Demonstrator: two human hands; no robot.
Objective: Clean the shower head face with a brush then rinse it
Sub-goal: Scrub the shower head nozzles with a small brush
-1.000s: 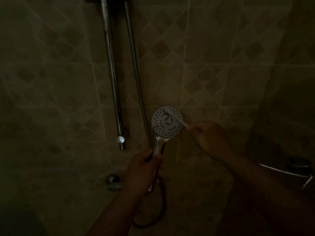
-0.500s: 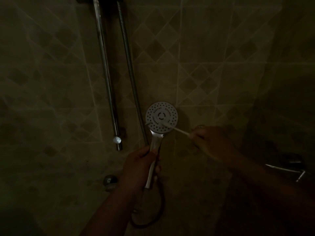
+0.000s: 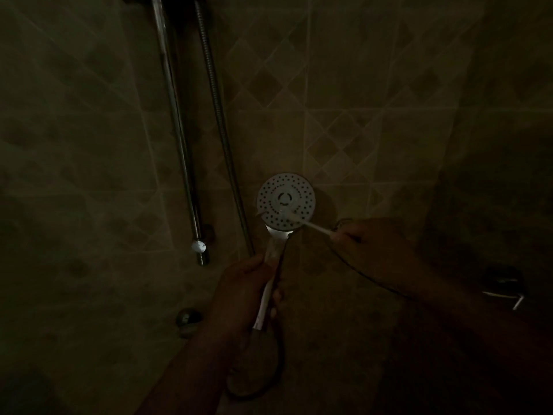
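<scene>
The scene is very dark. A round white shower head with many small nozzle holes faces me at the centre of the head view. My left hand grips its chrome handle from below. My right hand holds a thin white brush by its handle. The brush's bristle end lies across the lower part of the shower head face. A dark hose hangs in a loop below my left hand.
A chrome slide rail and a ribbed metal hose run down the tiled wall on the left. A round chrome fitting sits lower on the wall. A metal tap handle shows at the right.
The brush head has moved from the upper part of the face down across the centre to the lower part. My right hand dropped slightly. My left hand kept its grip on the handle.
</scene>
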